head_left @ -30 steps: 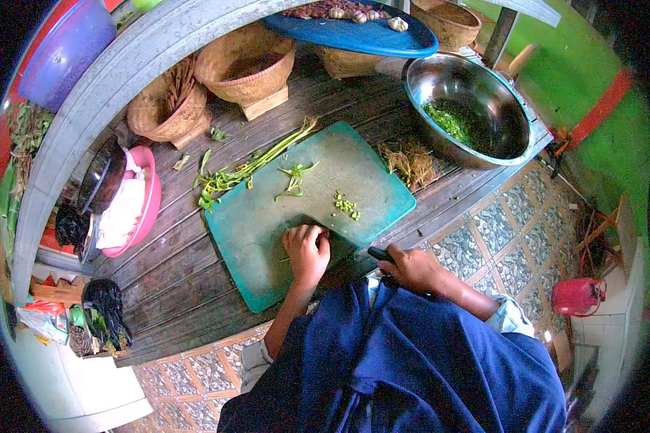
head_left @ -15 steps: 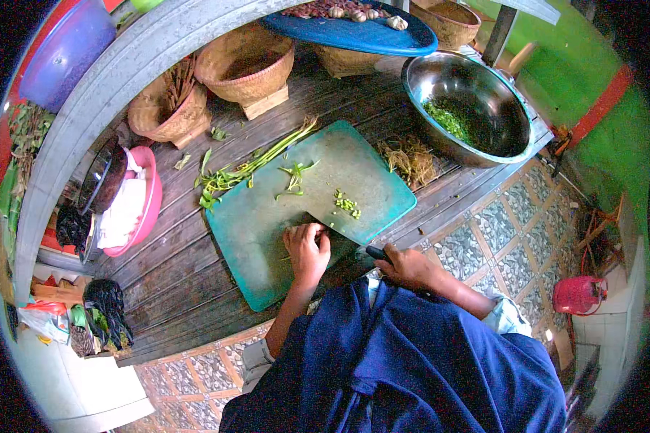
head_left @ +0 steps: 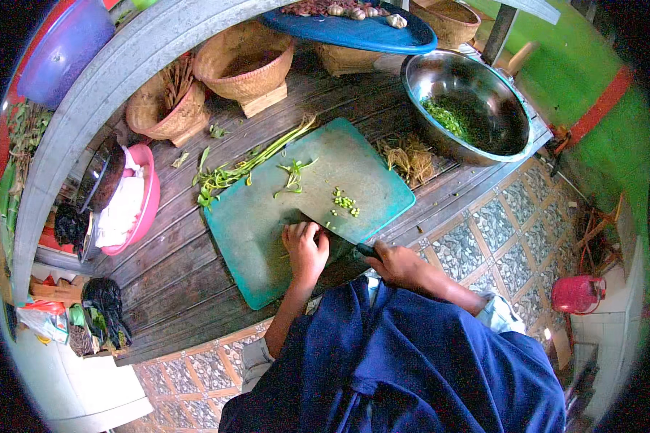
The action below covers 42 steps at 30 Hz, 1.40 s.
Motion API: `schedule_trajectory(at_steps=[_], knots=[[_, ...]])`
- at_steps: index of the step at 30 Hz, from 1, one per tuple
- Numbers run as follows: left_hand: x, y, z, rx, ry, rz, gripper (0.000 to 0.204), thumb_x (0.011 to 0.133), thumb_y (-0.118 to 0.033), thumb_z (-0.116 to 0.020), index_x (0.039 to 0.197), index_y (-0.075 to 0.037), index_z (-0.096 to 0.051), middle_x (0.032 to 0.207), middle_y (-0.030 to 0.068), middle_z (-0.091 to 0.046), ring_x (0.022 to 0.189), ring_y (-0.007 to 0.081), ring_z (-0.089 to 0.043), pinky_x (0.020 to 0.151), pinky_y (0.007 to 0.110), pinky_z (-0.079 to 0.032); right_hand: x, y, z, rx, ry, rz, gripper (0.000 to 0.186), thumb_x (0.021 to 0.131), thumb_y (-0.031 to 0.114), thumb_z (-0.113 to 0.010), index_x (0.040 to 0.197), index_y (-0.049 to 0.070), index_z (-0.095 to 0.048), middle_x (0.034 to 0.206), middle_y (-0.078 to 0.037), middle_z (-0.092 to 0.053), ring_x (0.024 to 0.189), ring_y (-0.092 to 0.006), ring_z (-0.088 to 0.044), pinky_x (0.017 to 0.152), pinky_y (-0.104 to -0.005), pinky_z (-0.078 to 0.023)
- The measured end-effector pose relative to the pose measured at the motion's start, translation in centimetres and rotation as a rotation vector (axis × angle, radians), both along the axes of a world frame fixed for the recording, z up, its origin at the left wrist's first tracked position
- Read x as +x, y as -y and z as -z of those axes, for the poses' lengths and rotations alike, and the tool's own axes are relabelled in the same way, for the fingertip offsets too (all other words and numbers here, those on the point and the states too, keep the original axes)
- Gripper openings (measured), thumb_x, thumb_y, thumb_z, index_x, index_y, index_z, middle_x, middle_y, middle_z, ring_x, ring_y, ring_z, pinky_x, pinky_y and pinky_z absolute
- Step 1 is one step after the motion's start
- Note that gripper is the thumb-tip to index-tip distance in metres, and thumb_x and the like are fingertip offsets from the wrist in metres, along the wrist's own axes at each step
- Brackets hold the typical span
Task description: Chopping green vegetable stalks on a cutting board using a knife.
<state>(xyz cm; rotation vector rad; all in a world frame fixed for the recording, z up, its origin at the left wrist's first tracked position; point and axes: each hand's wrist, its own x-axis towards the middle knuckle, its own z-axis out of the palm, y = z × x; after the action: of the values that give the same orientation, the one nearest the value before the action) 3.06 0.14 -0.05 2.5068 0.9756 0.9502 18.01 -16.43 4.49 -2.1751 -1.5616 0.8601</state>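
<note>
In my right hand (head_left: 401,265) is the dark handle of a knife (head_left: 339,231), its blade angled up and left over the near edge of a green-rimmed cutting board (head_left: 245,238). My left hand (head_left: 308,249) rests on the board just left of the blade, fingers curled down and closed. What they press on is mostly hidden; a thin yellow-green bit shows beside the hand. Small chopped green pieces (head_left: 345,202) lie beyond the blade. A leafy green sprig (head_left: 294,175) sits mid-board. Long green stalks (head_left: 260,160) lie along the board's far left edge.
A steel bowl (head_left: 502,115) of chopped greens stands far right, near a heap of trimmed roots (head_left: 409,160). Woven baskets (head_left: 244,61) line the back, beside a raised blue tray (head_left: 325,32) with garlic. A pink basin (head_left: 149,202) stands left. A grey beam (head_left: 87,108) arches overhead.
The knife and my right hand have shifted slightly up and left, toward my left hand. My left hand stays almost in place.
</note>
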Motion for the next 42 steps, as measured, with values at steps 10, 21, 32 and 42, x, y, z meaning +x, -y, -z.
schedule_trajectory(at_steps=[10,21,32,42], knots=[[-0.3,-0.4,1.6,-0.093,0.065,0.034,0.011,0.071,-0.011,-0.065,0.076,-0.008,-0.056,0.078,0.0105,-0.057,0.086,0.0331,-0.053,0.091,0.048,-0.036,0.8,1.5,0.5,0.08,-0.073,-0.01,0.043,0.092,0.041,-0.049,0.107,0.001,-0.042,0.066,-0.03,-0.059,0.067,-0.05,-0.06,0.058,-0.0587,-0.046],[-0.4,-0.4,0.5,-0.03,0.063,0.046,0.012,0.069,-0.011,-0.065,0.075,-0.006,-0.055,0.077,0.0119,-0.055,0.082,0.0348,-0.052,0.083,0.048,-0.038,0.0,1.0,-1.5,-0.039,-0.027,-0.009,0.047,0.092,0.044,-0.048,0.11,0.001,-0.043,0.071,-0.031,-0.06,0.071,-0.0512,-0.06,0.062,-0.0575,-0.048],[-1.2,0.2,0.3,-0.017,0.064,0.012,0.007,0.072,-0.012,-0.065,0.073,-0.008,-0.06,0.078,0.0101,-0.058,0.084,0.0325,-0.054,0.093,0.05,-0.036,0.2,1.0,1.0,0.1,-0.005,-0.03,0.045,0.091,0.042,-0.051,0.11,0.002,-0.043,0.067,-0.029,-0.06,0.066,-0.0487,-0.06,0.056,-0.0577,-0.047],[-1.7,-0.1,0.7,-0.048,0.033,0.002,0.009,0.071,-0.012,-0.066,0.076,-0.009,-0.059,0.079,0.0096,-0.058,0.083,0.0322,-0.054,0.09,0.048,-0.037,-0.5,1.1,-3.3,0.002,0.016,-0.012,0.035,0.092,0.037,-0.052,0.096,0.002,-0.05,0.068,-0.027,-0.06,0.069,-0.0458,-0.061,0.061,-0.0537,-0.048]])
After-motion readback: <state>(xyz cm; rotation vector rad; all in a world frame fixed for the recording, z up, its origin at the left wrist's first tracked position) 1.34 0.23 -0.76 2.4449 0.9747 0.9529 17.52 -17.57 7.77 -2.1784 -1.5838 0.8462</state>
